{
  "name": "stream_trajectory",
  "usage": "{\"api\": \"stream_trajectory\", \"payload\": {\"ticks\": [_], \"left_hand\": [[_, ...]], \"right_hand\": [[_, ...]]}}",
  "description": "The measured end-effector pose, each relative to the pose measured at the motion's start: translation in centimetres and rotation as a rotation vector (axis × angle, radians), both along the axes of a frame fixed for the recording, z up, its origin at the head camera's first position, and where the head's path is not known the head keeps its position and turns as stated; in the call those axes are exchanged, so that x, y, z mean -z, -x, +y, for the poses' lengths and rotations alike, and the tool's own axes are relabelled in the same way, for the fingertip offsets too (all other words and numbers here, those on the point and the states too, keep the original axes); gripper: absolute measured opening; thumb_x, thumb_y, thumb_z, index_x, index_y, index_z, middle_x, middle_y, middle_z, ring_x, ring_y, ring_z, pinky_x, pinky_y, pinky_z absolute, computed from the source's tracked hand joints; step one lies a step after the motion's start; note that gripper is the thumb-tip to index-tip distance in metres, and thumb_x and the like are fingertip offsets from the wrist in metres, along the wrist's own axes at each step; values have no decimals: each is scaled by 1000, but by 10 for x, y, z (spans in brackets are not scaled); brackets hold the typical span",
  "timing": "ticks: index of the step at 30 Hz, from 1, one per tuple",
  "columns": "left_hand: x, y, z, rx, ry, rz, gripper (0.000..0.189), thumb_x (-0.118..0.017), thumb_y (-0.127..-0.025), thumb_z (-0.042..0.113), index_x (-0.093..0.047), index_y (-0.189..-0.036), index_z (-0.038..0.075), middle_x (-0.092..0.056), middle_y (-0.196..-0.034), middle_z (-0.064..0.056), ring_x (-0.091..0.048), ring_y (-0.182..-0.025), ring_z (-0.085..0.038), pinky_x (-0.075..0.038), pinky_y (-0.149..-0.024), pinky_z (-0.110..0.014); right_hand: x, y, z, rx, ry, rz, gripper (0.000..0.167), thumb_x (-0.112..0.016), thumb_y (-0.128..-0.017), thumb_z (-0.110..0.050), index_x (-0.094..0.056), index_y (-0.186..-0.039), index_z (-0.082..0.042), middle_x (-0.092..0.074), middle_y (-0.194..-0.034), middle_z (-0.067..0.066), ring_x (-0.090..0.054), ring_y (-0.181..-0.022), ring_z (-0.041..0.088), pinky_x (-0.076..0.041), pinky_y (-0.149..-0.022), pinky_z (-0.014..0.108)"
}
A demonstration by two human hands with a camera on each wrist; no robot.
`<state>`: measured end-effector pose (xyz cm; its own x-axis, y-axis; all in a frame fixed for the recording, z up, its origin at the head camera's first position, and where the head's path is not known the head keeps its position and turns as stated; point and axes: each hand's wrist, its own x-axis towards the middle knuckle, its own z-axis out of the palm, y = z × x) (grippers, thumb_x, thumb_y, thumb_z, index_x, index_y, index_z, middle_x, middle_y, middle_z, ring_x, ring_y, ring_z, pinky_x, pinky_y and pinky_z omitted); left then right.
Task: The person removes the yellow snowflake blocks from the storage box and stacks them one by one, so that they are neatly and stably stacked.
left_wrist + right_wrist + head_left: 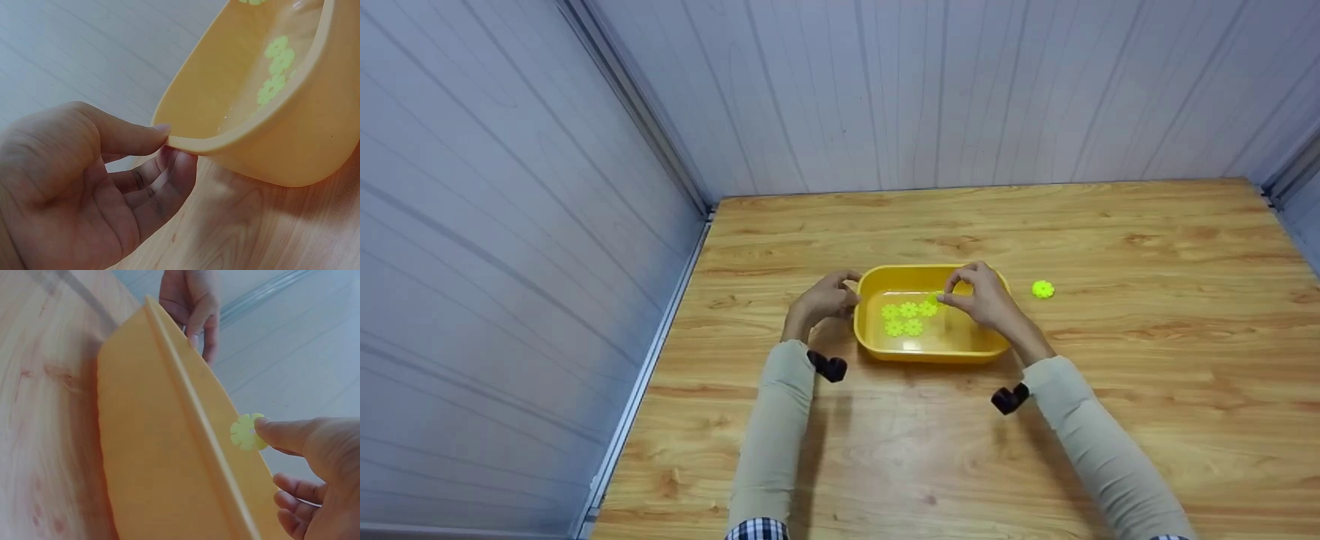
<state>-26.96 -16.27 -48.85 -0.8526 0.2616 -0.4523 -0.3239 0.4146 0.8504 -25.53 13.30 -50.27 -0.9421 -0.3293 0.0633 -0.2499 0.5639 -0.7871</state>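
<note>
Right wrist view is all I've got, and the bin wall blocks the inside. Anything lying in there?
Observer: Yes, the head view shows five flower-shaped pieces on the floor of the yellow bin.
Operator: Any outside it?
Observer: One loose piece lies on the table, right of the bin.
Operator: And at the bin's far end?
Observer: Left wrist view: the left hand pinches the rim, thumb on top, fingertips underneath.
</note>
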Motion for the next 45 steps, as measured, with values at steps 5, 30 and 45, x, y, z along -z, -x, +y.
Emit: {"api": "stream_trajectory", "payload": {"ticks": [5,30,45], "left_hand": [[1,1,0,8,1,7,41,-50,-92,5,-49,-132,8,-49,-96,-9,-52,-78,-19,-48,-91,-51],[1,0,-1,4,2,-4,44,-52,-92,7,-47,-135,9,-50,-97,-9,-53,-79,-20,-47,-92,-49],[2,0,-1,4,-16,1,40,-52,-92,6,-49,-133,9,-52,-99,-11,-57,-81,-22,-47,-94,-53]], "right_hand": [[-4,3,8,45,12,-12,21,-68,-88,-28,-62,-90,-8,-46,-121,18,-41,-116,38,-34,-100,54],[-10,11,52,224,84,-36,34,-64,-91,-35,-59,-97,-1,-41,-125,20,-38,-120,38,-31,-104,52],[8,12,87,318,115,-47,43,-60,-92,-40,-60,-105,1,-40,-130,24,-36,-123,43,-35,-99,56]]}}
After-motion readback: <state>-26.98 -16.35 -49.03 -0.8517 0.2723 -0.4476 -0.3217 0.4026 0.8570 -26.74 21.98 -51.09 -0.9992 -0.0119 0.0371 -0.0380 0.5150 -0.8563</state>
